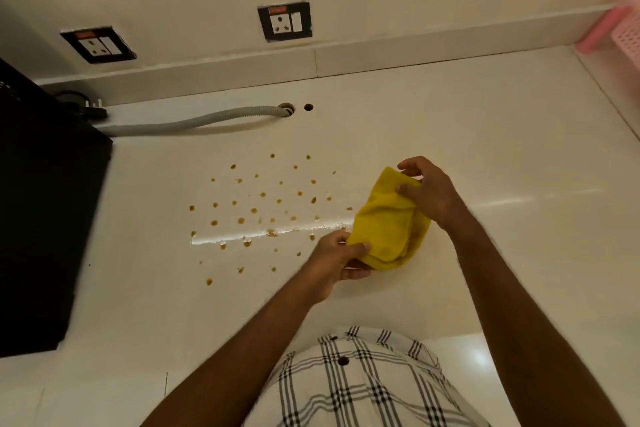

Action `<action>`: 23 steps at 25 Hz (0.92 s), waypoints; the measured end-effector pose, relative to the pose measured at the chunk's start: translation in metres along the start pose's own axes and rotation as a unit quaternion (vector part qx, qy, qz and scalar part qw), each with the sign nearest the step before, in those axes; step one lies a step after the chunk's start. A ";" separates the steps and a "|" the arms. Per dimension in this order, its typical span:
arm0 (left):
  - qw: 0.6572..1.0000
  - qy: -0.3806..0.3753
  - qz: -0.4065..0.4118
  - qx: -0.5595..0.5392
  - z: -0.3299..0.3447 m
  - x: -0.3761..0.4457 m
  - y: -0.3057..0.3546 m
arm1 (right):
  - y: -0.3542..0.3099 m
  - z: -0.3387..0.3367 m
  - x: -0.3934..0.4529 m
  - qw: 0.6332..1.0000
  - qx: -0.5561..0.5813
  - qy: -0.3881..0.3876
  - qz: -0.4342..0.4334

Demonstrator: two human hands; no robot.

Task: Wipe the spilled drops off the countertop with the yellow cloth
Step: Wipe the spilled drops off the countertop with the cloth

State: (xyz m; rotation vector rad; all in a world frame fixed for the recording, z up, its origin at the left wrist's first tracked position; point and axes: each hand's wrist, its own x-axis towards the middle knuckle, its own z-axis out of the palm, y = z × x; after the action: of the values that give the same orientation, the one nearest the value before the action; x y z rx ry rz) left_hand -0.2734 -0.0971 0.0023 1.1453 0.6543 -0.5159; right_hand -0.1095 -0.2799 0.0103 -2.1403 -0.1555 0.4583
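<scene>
A folded yellow cloth [386, 224] is held above the white countertop [502, 156], right of centre. My left hand [337, 262] pinches its near lower edge. My right hand [427, 192] grips its far upper edge. Several brown spilled drops [254, 210] are scattered over the countertop to the left of the cloth, from near the hose down toward the front. A few drops lie close to my left hand.
A black appliance [48, 211] stands at the left edge. A grey corrugated hose [194, 121] runs from it into a hole [286, 109] near the back wall. Two wall sockets [284, 21] sit above. A pink basket [620, 28] is at the far right.
</scene>
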 end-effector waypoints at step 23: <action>0.703 0.324 0.278 0.568 -0.141 -0.060 -0.133 | 0.069 0.150 -0.068 0.919 -0.360 0.162 0.024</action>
State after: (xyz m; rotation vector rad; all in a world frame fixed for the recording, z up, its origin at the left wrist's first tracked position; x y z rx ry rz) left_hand -0.4350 -0.0062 -0.0797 2.6825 0.4931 0.1251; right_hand -0.2334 -0.2237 -0.1054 -2.9141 -0.0889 0.0550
